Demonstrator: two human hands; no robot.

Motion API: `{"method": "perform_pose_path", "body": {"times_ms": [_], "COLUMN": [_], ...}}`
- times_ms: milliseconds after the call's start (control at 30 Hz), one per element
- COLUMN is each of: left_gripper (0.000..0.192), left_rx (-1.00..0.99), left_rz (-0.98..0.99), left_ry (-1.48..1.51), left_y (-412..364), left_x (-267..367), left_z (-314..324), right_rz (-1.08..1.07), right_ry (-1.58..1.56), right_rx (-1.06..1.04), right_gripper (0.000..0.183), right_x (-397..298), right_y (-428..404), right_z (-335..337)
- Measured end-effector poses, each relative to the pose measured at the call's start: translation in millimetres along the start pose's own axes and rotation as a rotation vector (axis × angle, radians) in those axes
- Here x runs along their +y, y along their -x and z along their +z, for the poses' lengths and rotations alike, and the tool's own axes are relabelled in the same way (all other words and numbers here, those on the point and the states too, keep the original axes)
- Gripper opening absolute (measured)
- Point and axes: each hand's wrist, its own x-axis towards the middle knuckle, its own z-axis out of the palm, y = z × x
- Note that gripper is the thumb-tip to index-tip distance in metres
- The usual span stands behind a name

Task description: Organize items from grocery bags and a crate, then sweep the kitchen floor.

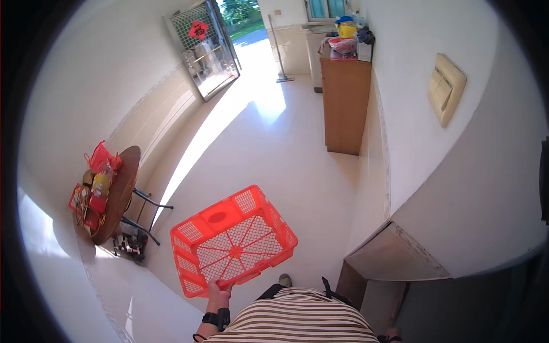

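Observation:
My left hand (219, 290) grips the near rim of a red plastic basket (216, 218) with mesh sides and a lattice bottom. The basket is tilted in front of my body, its open top towards me, and holds nothing. My right hand (393, 333) is low at the right, partly in shadow by my side. A thin reddish-brown stick-like thing (402, 302) rises just above it; whether the fingers close on it is too dark to tell.
A round brown table (128, 184) bearing bags stands by the left wall, with shoes (131, 246) beneath. A wooden cabinet (346, 103) stands at the right wall. A mop (279, 51) leans near the open door (206, 51). A wall corner and doorway are close on the right.

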Motion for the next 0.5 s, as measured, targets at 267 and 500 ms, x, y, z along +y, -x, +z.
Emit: {"method": "perform_pose_path", "body": {"times_ms": [267, 500], "left_gripper": [0.023, 0.023], "left_rx": [-0.201, -0.466], "left_rz": [-0.035, 0.333], "left_ry": [-0.135, -0.901], "left_y": [-49, -93], "left_x": [37, 79], "left_z": [-33, -64], "right_rz": [0.001, -0.055], "right_ry": [-0.313, -0.346], "right_rx": [0.132, 0.096], "right_gripper": [0.021, 0.047], "right_x": [37, 23], "right_y": [76, 227], "right_z": [102, 115]}}
